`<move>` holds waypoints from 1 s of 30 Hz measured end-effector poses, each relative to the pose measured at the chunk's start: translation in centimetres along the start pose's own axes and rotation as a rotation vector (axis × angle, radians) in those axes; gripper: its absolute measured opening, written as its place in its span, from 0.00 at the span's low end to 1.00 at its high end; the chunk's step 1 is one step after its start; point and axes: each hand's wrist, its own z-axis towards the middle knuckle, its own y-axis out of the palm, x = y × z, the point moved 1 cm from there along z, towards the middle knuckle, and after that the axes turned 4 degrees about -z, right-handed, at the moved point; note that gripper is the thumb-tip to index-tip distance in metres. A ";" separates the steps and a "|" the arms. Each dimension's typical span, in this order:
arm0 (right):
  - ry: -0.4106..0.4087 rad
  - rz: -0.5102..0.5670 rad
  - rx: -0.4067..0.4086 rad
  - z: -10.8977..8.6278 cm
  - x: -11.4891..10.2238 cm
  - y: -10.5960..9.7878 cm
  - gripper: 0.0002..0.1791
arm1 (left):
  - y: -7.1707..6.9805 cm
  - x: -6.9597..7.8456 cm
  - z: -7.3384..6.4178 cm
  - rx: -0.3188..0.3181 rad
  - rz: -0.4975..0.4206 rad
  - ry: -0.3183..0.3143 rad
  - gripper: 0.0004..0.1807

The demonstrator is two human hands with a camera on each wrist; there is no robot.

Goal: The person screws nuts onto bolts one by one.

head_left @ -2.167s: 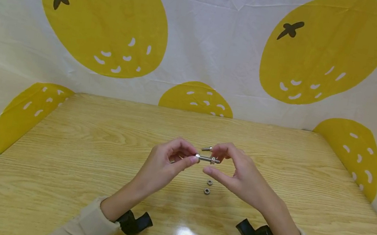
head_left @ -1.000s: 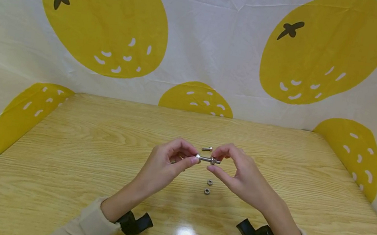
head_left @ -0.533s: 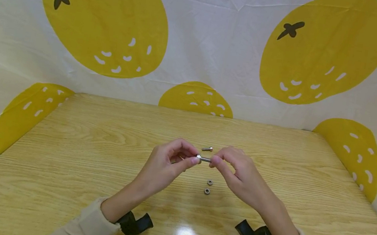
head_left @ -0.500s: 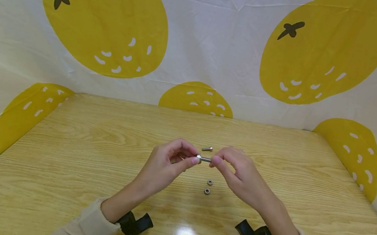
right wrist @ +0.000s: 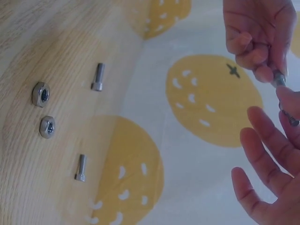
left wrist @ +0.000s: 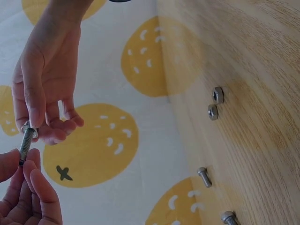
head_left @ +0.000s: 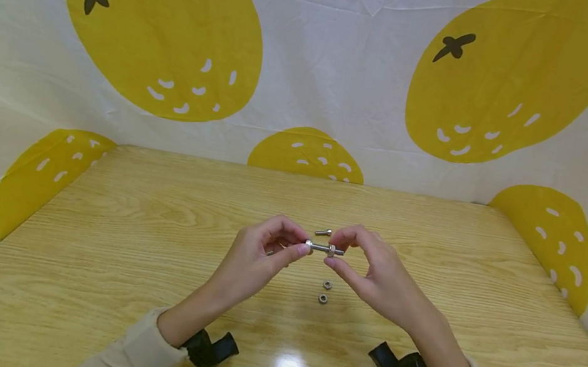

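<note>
My left hand [head_left: 257, 257] pinches the head end of a silver bolt [head_left: 321, 248], which lies level above the table with its tip to the right. A hex nut [head_left: 331, 250] sits on the shank near that tip, which sticks out past it. My right hand [head_left: 380, 275] has the thumb below this nut and the index finger above it, pinching it; the left wrist view shows the right thumb against the nut [left wrist: 31, 130]. Its other fingers are loosely spread in the right wrist view. Part of the bolt [right wrist: 280, 78] is hidden by fingers there.
Two loose nuts [head_left: 325, 292] lie on the wooden table [head_left: 136, 325] below the hands. A short socket-head bolt [head_left: 323, 232] lies beyond them. Another loose bolt [right wrist: 81, 168] shows in the right wrist view. A fruit-patterned cloth [head_left: 333, 75] encloses the back and sides.
My right thumb and fingers came onto the nut, rolled over and covered it half a second ago, then rolled back, so the nut shows again. My left hand stays in place.
</note>
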 end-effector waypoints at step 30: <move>0.100 0.015 -0.037 0.1 -0.1 0.1 0.19 | 0.0 0.1 0.0 -0.004 0.002 0.006 0.07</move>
